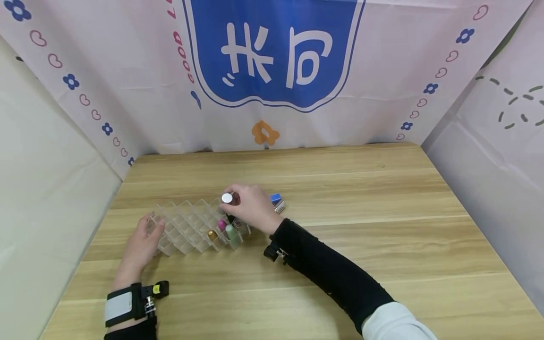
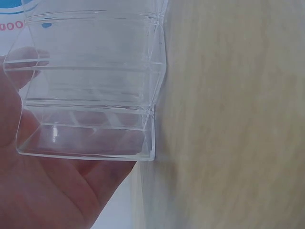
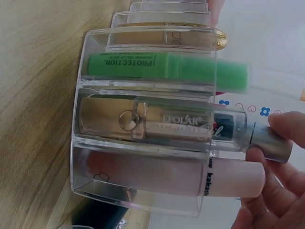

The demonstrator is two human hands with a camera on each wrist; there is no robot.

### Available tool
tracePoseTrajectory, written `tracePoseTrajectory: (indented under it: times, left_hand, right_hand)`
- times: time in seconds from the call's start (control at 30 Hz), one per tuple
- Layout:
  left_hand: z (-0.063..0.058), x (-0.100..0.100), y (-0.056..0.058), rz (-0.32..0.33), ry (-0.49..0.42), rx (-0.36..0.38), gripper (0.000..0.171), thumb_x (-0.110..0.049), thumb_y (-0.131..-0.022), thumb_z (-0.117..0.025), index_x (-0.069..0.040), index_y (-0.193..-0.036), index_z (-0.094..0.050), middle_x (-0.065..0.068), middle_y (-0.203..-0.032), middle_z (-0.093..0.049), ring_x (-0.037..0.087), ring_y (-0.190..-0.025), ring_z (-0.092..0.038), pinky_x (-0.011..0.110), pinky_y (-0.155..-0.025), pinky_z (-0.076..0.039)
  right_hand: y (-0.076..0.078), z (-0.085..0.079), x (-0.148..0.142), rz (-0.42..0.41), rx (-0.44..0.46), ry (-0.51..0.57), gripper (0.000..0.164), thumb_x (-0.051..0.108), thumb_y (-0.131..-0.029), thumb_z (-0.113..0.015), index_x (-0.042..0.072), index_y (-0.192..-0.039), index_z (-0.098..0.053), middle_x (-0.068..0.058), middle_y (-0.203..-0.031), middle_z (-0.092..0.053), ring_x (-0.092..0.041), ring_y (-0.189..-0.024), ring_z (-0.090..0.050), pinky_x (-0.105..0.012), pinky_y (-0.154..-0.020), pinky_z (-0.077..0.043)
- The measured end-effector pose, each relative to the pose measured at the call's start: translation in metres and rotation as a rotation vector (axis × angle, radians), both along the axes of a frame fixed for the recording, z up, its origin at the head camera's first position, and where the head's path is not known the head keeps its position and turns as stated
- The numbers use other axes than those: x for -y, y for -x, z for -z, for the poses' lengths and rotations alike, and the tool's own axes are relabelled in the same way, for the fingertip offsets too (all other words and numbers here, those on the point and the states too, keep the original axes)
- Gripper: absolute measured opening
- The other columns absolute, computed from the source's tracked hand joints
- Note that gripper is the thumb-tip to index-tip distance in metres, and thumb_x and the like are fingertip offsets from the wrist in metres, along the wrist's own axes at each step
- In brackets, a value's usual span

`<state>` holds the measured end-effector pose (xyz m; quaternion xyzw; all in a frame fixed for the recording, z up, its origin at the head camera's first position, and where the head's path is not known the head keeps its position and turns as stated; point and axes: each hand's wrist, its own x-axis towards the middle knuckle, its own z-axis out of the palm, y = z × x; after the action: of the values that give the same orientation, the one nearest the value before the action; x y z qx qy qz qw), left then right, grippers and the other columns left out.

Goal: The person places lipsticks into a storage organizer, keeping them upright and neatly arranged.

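A clear lattice lipstick organizer [image 1: 187, 229] stands on the table. My left hand [image 1: 144, 238] grips its left end, the thumb on the near side; in the left wrist view the compartments [image 2: 90, 86] at that end hold nothing. At the other end my right hand [image 1: 255, 208] pinches a lip tube by its silver cap [image 3: 271, 143]. The tube's dark lower part shows behind the front row and is partly hidden. Beside it stand a green lip balm [image 3: 167, 67], a clear-capped lip tube [image 3: 167, 119], a pale pink tube [image 3: 233, 177] and a gold-capped one [image 1: 212, 234].
Just beyond my right hand lie a blue-ended item [image 1: 276, 199] and a small silver tube [image 1: 279, 206]. The wooden table [image 1: 361, 212] meets a printed cloth [image 1: 140, 94] at the back, with pale walls on both sides.
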<state>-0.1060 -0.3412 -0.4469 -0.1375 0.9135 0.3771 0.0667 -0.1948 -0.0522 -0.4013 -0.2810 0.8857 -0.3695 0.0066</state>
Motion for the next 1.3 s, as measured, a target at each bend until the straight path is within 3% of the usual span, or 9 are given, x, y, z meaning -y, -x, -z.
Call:
tracePoseTrajectory:
  times: [0.43,0.73,1.3]
  left_hand:
    - [0.000,-0.001,0.000,-0.007,-0.015,-0.011,0.081,-0.058,-0.102,-0.024,-0.003,-0.157,0.001,0.038,-0.156,-0.015,0.060,-0.139,-0.023,0.074,-0.108,-0.025]
    - [-0.001,-0.001,0.000,-0.004,-0.010,-0.008,0.081,-0.057,-0.103,-0.024,-0.003,-0.157,0.000,0.038,-0.156,-0.016,0.060,-0.139,-0.022,0.074,-0.108,-0.024]
    - [-0.001,-0.003,0.000,-0.013,-0.011,-0.009,0.080,-0.057,-0.103,-0.024,-0.003,-0.157,-0.001,0.038,-0.156,-0.017,0.060,-0.139,-0.024,0.074,-0.108,-0.025]
  right_hand:
    - [0.001,-0.002,0.006,-0.004,-0.011,-0.088,0.027,0.036,-0.089,-0.071,0.021,-0.112,-0.069,0.012,-0.086,-0.070,0.001,-0.073,-0.060,-0.013,-0.058,-0.045]
    - [0.003,0.000,0.009,-0.004,-0.092,-0.134,0.029,0.036,-0.089,-0.071,0.021,-0.113,-0.070,0.011,-0.088,-0.069,0.000,-0.074,-0.059,-0.012,-0.057,-0.043]
    - [0.002,0.005,0.014,-0.004,-0.194,-0.215,0.027,0.037,-0.088,-0.073,0.020,-0.109,-0.072,0.009,-0.100,-0.072,-0.007,-0.089,-0.060,-0.024,-0.078,-0.051]
